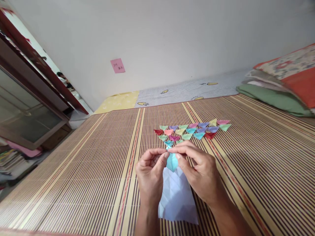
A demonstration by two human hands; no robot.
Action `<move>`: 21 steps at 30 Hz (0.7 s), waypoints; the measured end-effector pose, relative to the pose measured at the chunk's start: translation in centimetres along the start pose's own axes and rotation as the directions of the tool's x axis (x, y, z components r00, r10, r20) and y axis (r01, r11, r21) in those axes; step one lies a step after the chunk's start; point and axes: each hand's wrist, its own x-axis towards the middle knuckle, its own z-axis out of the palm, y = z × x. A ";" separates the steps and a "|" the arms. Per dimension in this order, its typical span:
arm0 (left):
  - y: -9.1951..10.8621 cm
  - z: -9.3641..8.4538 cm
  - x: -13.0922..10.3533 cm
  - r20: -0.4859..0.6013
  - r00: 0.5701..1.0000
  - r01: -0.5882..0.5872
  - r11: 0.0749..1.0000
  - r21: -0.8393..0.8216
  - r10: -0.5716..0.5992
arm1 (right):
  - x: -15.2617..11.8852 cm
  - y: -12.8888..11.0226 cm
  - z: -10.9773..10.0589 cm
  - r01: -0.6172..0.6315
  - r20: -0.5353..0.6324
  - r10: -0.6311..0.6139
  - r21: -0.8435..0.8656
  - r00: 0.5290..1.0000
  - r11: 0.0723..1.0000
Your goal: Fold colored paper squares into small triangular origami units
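Observation:
A small folded piece of light turquoise paper [172, 162] is pinched between my two hands. My left hand [152, 172] grips its left side with thumb and forefinger. On the other side, my right hand [200, 167] holds the upper right edge between thumb and fingers. Below the folded piece lies a creased white sheet of paper [178, 200] on the striped mat. Just beyond my fingers sit rows of small folded paper boats [187, 136] in many colours; my right hand hides part of the nearest row.
A striped bamboo mat [98, 183] covers the surface. Folded bedding [273, 96] and a floral pillow [290, 67] are piled at the right. A pink note [117, 65] is on the wall. Through the doorway at left, a person [62, 78] is partly visible.

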 end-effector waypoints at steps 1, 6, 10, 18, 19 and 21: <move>0.1 -0.1 0.0 0.011 1.000 0.003 1.000 0.016 -0.003 | 0.0 0.0 0.0 0.002 0.015 -0.002 -0.003 1.000 1.000; 0.3 -0.2 0.2 0.021 1.000 0.001 1.000 0.005 -0.001 | -0.1 -0.1 0.1 -0.009 0.068 0.010 -0.022 0.998 1.000; 0.3 -0.9 0.5 0.055 0.998 -0.008 0.998 0.065 0.005 | -0.1 -0.1 0.0 -0.004 0.093 0.007 -0.036 0.996 0.999; 1.1 -4.0 1.2 0.404 0.907 0.104 0.993 0.048 -0.115 | -0.2 0.7 -1.1 -0.088 0.177 0.082 0.027 0.981 0.996; 1.3 -4.1 1.3 0.430 0.894 0.117 0.992 0.038 -0.122 | -0.2 0.7 -1.2 -0.105 0.183 0.095 0.043 0.978 0.994; 1.6 -4.3 1.4 0.477 0.870 0.137 0.990 0.014 -0.128 | -0.2 0.8 -1.3 -0.137 0.197 0.120 0.077 0.973 0.988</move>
